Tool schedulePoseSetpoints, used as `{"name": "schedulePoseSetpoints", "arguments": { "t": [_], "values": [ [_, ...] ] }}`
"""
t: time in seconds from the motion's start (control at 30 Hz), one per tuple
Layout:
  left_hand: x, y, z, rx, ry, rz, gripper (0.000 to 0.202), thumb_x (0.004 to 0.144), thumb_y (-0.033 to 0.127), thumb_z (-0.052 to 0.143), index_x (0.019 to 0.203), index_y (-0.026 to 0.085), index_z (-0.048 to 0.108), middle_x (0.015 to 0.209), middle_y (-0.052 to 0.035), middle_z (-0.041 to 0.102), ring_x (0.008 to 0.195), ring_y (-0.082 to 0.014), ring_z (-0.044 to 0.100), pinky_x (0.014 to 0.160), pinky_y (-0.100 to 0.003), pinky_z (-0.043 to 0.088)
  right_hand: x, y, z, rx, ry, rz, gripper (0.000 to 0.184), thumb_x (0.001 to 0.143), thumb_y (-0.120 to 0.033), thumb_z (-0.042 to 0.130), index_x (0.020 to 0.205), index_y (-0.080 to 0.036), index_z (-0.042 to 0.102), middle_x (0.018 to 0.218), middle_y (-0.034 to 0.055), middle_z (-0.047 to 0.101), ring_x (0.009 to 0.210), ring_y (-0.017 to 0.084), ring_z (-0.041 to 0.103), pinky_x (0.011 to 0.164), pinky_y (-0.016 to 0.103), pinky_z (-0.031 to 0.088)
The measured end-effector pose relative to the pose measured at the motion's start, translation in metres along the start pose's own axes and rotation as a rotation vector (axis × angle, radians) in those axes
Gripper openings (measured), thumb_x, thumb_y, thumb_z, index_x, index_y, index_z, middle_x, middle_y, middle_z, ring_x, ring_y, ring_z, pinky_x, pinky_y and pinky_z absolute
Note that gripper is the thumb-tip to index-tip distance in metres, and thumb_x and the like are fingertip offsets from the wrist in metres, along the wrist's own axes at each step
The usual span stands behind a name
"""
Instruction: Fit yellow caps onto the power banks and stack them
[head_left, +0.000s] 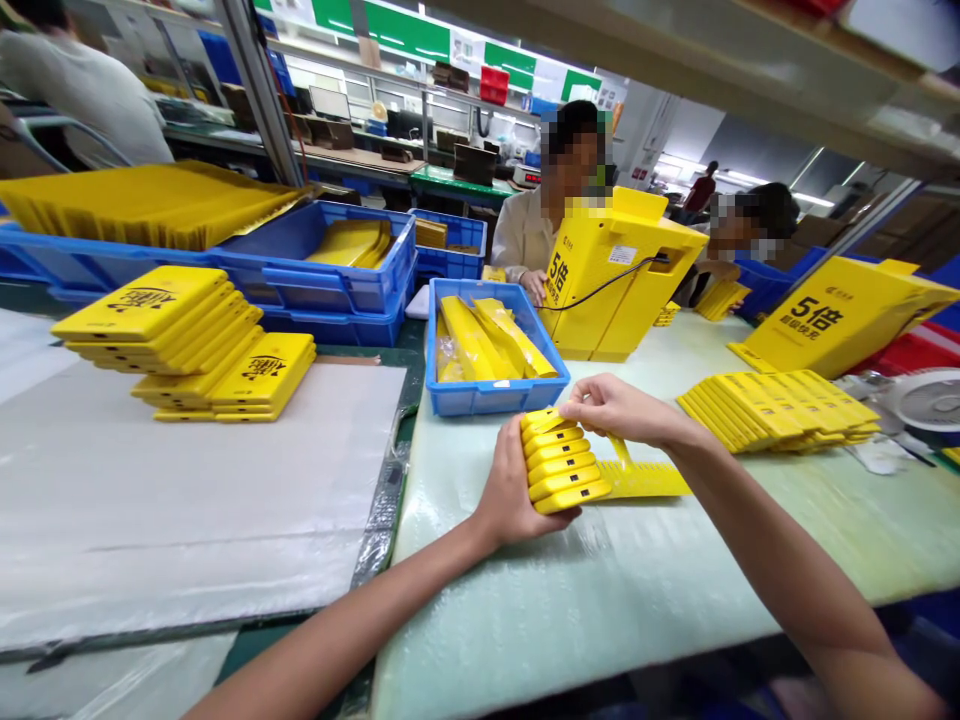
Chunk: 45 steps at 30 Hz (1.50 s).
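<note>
Held: small yellow plastic pieces (pixel 562 462), stacked in a tight row just in front of the blue crate (pixel 495 399)
Left hand (pixel 510 487): cupped round the stack, clamped on
Right hand (pixel 619 410): pinching the far end, prob keeping the edges lined up
Nearby: yellow toothed strip (pixel 645 480) right by the stack, yellow pile (pixel 776 410) right of the crate

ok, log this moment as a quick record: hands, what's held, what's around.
left hand: left hand grips side of stack of flat yellow pieces
right hand: right hand holds the stack's far end
beside stack: yellow strip on pale green bench mat
ahead: blue plastic crate holding yellow pieces
across bench: seated co-worker
</note>
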<state>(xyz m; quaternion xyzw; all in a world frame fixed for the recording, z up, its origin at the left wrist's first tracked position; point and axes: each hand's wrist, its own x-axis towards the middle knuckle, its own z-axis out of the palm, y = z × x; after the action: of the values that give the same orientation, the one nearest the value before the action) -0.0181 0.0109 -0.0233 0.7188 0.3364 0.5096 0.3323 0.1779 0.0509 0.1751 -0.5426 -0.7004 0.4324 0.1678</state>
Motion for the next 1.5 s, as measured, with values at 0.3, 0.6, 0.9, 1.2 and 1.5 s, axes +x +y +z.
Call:
{"name": "schedulePoseSetpoints", "arguments": {
  "t": [0.3, 0.6, 0.9, 1.2, 1.5],
  "values": [
    [0.001, 0.003, -0.002, 0.005, -0.034, 0.025, 0.141, 0.066, 0.056, 0.102, 0.172, 0.029, 0.013, 0.164, -0.0220, 0.041, 0.156, -0.0519, 0.049, 0.133, -0.078, 0.041, 0.007, 0.000, 0.003, -0.093, -0.087, 0.079, 0.027, 0.078, -0.038, 0.072, 0.061, -0.022, 0.057, 0.055, -0.0018, 0.052, 0.050, 0.012, 0.042, 0.047, 0.027, 0.029],
    [0.001, 0.001, -0.001, 0.039, -0.009, 0.021, 0.138, 0.069, 0.060, 0.100, 0.172, 0.027, 0.014, 0.164, -0.0227, 0.040, 0.157, -0.0529, 0.046, 0.133, -0.078, 0.040, -0.002, 0.003, 0.041, -0.162, 0.371, -0.318, 0.019, 0.096, -0.039, 0.059, 0.085, -0.025, 0.052, 0.066, -0.0049, 0.051, 0.061, 0.016, 0.047, 0.064, 0.030, 0.035],
    [0.000, -0.001, -0.001, 0.043, 0.003, 0.031, 0.140, 0.067, 0.057, 0.102, 0.174, 0.027, 0.016, 0.165, -0.0223, 0.042, 0.156, -0.0513, 0.049, 0.132, -0.075, 0.044, 0.004, 0.007, 0.034, -0.088, 0.319, -0.350, 0.030, 0.094, -0.048, 0.064, 0.079, -0.024, 0.053, 0.069, -0.0026, 0.053, 0.063, 0.015, 0.046, 0.061, 0.029, 0.035],
    [0.003, 0.004, -0.002, 0.019, 0.003, 0.031, 0.134, 0.068, 0.059, 0.101, 0.170, 0.025, 0.022, 0.163, -0.0228, 0.044, 0.155, -0.0518, 0.051, 0.130, -0.077, 0.045, -0.002, -0.004, 0.020, 0.248, 0.191, -0.048, 0.051, 0.077, -0.068, 0.081, 0.074, -0.022, 0.060, 0.055, -0.0063, 0.047, 0.052, 0.010, 0.036, 0.052, 0.028, 0.024],
    [0.000, -0.002, 0.000, 0.059, -0.007, 0.046, 0.142, 0.069, 0.064, 0.100, 0.174, 0.026, 0.012, 0.166, -0.0246, 0.041, 0.158, -0.0539, 0.047, 0.131, -0.079, 0.042, 0.000, -0.005, 0.023, 0.169, 0.246, 0.070, 0.054, 0.067, -0.070, 0.083, 0.074, -0.020, 0.064, 0.054, -0.0067, 0.049, 0.053, 0.010, 0.037, 0.052, 0.027, 0.024]
  ]
}}
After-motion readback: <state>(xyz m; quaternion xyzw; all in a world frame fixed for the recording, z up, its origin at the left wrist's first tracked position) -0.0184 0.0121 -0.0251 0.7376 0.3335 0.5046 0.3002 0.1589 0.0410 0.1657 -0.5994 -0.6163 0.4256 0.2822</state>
